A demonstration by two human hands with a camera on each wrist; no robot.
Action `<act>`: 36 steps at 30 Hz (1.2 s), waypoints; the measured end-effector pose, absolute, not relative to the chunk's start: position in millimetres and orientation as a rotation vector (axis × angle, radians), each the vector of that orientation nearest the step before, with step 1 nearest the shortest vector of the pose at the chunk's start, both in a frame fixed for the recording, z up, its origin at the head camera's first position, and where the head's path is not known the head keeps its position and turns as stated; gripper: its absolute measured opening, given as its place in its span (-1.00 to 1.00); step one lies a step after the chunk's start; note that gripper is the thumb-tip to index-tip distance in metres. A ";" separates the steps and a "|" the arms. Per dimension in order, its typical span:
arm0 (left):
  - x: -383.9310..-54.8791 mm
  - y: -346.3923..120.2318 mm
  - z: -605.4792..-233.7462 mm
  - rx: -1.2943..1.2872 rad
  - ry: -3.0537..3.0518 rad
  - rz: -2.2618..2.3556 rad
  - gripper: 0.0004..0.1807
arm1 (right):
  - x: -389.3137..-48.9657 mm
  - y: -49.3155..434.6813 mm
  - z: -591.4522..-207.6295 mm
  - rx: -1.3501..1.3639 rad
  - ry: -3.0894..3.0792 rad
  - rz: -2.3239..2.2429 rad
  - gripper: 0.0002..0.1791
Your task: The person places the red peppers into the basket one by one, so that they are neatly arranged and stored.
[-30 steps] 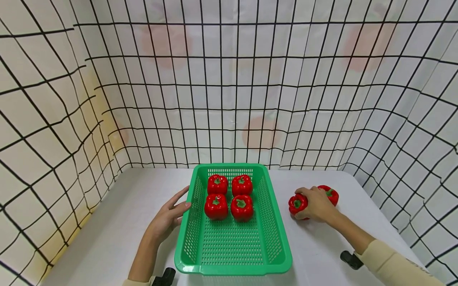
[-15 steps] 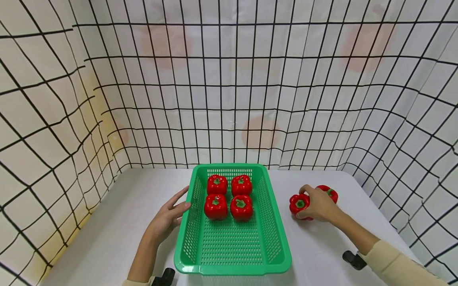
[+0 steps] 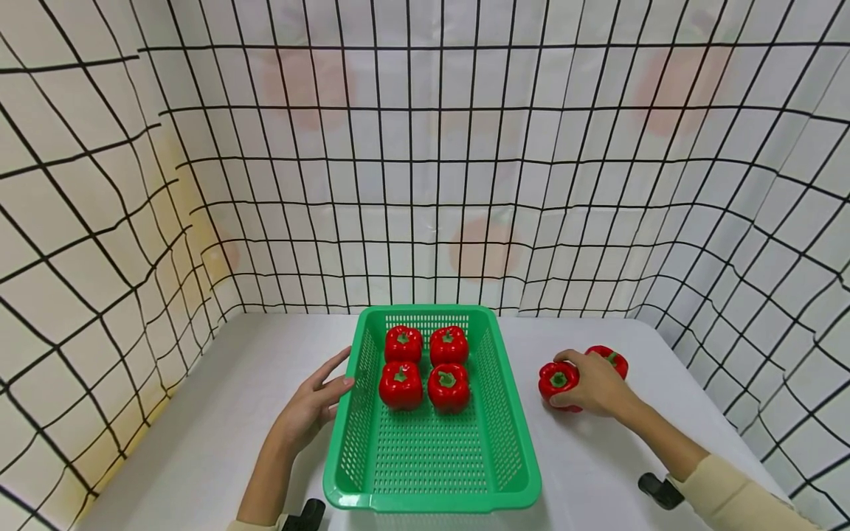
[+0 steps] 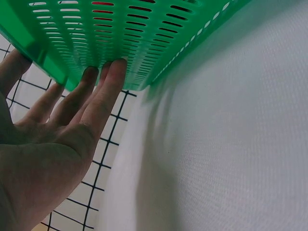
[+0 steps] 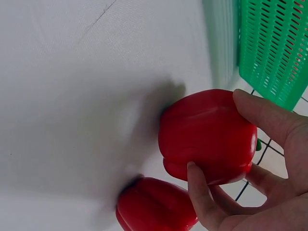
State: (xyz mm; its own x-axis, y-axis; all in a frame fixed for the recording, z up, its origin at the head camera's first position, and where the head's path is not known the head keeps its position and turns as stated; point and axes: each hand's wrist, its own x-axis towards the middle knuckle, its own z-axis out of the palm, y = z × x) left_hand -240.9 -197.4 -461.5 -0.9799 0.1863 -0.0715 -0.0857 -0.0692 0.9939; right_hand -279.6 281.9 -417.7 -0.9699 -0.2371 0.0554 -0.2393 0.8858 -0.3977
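Note:
To the right of the basket, my right hand [image 3: 596,385] grips a red bell pepper [image 3: 555,376] by its sides, its green stem facing up. In the right wrist view, the thumb and fingertips press into the held pepper [image 5: 209,134]. A second red bell pepper [image 3: 617,361] lies on the table just behind that hand, partly covered by it. My left hand [image 3: 304,413] has its fingers extended along the left side of the green plastic basket [image 3: 432,461]. In the left wrist view, the fingertips touch the slotted wall [image 4: 139,43] from outside.
Several red bell peppers [image 3: 425,363] stand in two rows in the far half of the basket. A white cloth covers the table [image 3: 219,413]. Black wire grid [image 3: 425,177] over pale printed sheets encloses the back and both sides.
My right hand and the pepper it grips have shifted slightly to the right, and the pepper's stem has turned a little more upward. The left hand and basket stay where they were.

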 end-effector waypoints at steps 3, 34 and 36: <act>-240.8 -197.2 -461.9 0.113 2.006 2.169 -0.25 | -278.1 281.9 -417.3 0.389 -3.034 0.647 -0.21; -241.0 -198.3 -461.4 0.130 2.004 2.171 -0.26 | -274.5 282.9 -410.6 0.368 -2.985 0.713 -0.18; -241.2 -198.0 -461.3 0.128 2.003 2.170 -0.27 | -274.6 282.5 -407.3 0.373 -2.975 0.723 -0.18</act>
State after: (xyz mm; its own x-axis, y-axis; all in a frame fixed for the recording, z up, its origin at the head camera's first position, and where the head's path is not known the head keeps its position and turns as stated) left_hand -241.2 -198.0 -461.3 -0.9792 0.1932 -0.0618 -0.0770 -0.0724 0.9944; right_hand -274.6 282.5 -407.3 -0.9691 -0.2198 0.1122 -0.2468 0.8608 -0.4452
